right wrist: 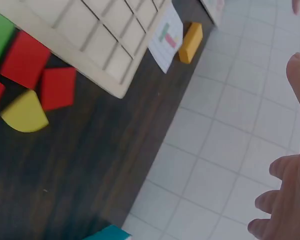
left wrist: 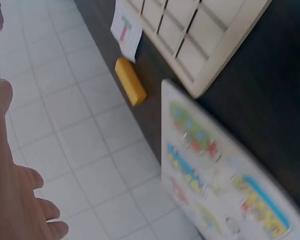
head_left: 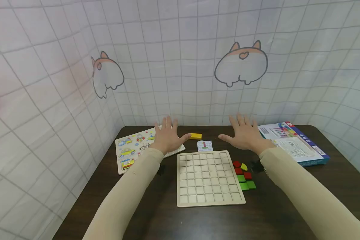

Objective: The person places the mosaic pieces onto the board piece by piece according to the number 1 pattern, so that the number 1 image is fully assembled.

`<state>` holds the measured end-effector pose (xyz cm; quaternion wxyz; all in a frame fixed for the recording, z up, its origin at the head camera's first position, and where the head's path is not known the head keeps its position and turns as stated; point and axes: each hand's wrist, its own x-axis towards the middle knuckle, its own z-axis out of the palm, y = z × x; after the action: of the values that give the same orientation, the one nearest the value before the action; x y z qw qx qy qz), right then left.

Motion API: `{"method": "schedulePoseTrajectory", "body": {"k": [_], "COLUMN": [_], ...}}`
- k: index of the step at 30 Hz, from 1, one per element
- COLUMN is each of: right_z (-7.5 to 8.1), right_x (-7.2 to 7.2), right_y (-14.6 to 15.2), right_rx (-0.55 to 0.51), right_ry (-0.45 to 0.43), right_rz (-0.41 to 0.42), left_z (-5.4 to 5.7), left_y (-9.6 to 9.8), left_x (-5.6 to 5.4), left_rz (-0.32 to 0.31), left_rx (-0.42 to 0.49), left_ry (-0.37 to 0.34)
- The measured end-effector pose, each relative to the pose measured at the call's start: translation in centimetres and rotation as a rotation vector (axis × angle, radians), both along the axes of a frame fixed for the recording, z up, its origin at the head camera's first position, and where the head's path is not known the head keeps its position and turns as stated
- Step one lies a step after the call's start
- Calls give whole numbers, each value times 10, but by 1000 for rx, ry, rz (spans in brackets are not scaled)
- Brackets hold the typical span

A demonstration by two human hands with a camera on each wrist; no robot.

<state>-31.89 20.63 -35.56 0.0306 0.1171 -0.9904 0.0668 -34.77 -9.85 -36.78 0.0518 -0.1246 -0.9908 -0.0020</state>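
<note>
One dark table (head_left: 168,221) runs under everything, with our left hand (head_left: 166,137) and right hand (head_left: 244,135) held out over its far side, fingers spread, thumbs aimed inward, nothing gripped in either as far as we can see. Next biggest for us is the grid board (head_left: 207,182), bare, lying back toward the body from the gap between our hands, neither one on it. Outward from the left hand, partly hidden by it, we've got the puzzle board (head_left: 131,146) lying at a slant. Outward from the right hand there's a printed box (head_left: 303,136), also slanted.

Going smaller, we see the paper card (head_left: 205,146) between the two hands, just past the grid board's far edge. The yellow block (head_left: 195,136) is just inward of the left thumb, long axis roughly crosswise, thumb to thumb, so our left hand is clearly nearer; the left wrist view shows them apart.

Smallest are the loose bits: red tiles (head_left: 247,175), green tiles (head_left: 251,185) and a yellow rounded piece (head_left: 244,167). That's the relation we'd watch tbh: they're along the grid board's right side, so our right hand is nearer, but from it they lie back and inward, not ahead
</note>
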Motion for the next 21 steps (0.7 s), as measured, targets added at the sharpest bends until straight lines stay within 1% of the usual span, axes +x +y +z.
{"method": "schedulePoseTrajectory", "body": {"k": [3, 6, 8, 10, 16, 19, 21], "right_z": [-10, -18, -25, -33, -59, -68, -75], "right_x": [10, 20, 27, 33, 52, 62, 67], "right_y": [4, 7, 8, 10, 14, 17, 19], "right_rx": [10, 2, 0, -6, -47, -90, -124], "right_ry": [-7, -16, -21, -27, -53, -64, -76], "right_rz": [10, 19, 21, 25, 46, 36, 19], "left_z": [-9, -14, -19, -25, -53, -64, -70], "left_y": [0, -4, -6, -9, -11, -11, -11], "left_x": [11, 24, 33, 43, 70, 80, 85], "left_rz": [-24, -30, -32, -42, -82, -88, -94], "left_rx": [27, 58, 82, 97, 149, 165, 177], "left_ry": [4, 18, 9, -1, -58, -107, -143]}}
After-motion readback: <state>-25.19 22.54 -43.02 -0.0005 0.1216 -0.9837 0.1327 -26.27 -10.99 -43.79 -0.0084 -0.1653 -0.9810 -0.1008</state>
